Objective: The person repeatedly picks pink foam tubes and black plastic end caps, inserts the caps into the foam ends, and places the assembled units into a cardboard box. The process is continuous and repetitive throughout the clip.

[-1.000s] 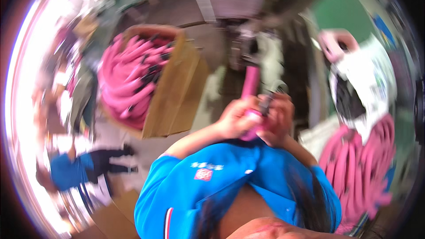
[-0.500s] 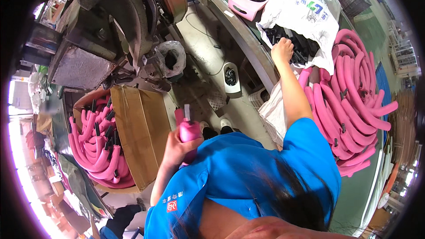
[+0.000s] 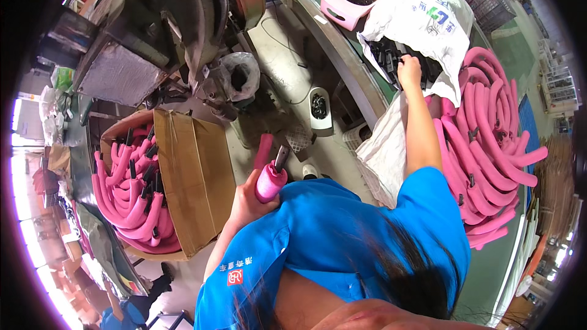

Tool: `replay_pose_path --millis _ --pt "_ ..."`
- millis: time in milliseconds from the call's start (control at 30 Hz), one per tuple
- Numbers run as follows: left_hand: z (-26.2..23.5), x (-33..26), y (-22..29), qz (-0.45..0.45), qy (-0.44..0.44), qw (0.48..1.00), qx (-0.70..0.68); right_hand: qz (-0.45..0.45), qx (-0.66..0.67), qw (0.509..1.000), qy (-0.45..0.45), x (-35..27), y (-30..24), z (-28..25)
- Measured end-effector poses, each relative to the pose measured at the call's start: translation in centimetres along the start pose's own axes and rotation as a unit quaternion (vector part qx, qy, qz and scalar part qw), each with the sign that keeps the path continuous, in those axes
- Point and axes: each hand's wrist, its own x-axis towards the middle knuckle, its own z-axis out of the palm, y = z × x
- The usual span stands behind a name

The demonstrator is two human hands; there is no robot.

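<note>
My left hand (image 3: 249, 200), in front of my body, is wrapped round a pink foam-covered tube (image 3: 271, 184). A dark metal-looking end (image 3: 281, 157) sticks out of its top, and a second pink length (image 3: 263, 150) shows beside it. To the right, my right hand (image 3: 410, 72) reaches into the mouth of a white woven sack (image 3: 422, 15). Its fingers are bent and pressed together among many black plastic pieces (image 3: 386, 60); whatever they grip is too small to make out.
Curved pink foam tubes (image 3: 489, 146) lie piled on the green bench at right. More, with black ends, fill a cardboard box (image 3: 192, 177) at left. A pink scoop-shaped bin (image 3: 351, 1) stands beside the sack. Heavy machinery (image 3: 147, 36) and a lined bucket (image 3: 239, 78) stand ahead-left.
My left hand has shifted slightly right, and the tube has turned so its dark end shows more clearly. My right hand has moved a little right among the black pieces.
</note>
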Motion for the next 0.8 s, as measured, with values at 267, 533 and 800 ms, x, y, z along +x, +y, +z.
replay_pose_path --millis 267,533,800 --pt "-1.1 0.5 1.7 0.040 0.028 0.997 -0.053 0.064 0.709 0.604 -0.357 -10.9 -15.9 -14.4" --pt "-2.5 0.0 1.6 0.073 0.052 0.996 -0.026 0.075 0.719 0.491 -0.487 -14.9 -21.8 -16.3" --pt "-3.3 -1.3 0.1 0.091 0.027 0.994 0.049 0.033 0.660 0.516 -0.545 -14.5 -23.9 -16.0"
